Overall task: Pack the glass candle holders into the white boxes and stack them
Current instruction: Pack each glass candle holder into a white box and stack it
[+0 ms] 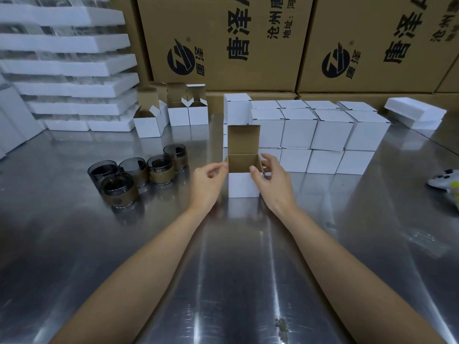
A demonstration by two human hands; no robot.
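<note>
An open white box with a brown inside stands on the steel table, its lid flap upright. My left hand pinches its left rim. My right hand holds the right side, thumb on the front rim. I cannot see into the box's bottom. Several smoked glass candle holders with brown bands stand to the left. Closed white boxes are stacked in rows behind.
Several open empty boxes stand at the back left. White foam trays are piled at far left and one at far right. Big cardboard cartons wall the back. A white controller lies at the right edge.
</note>
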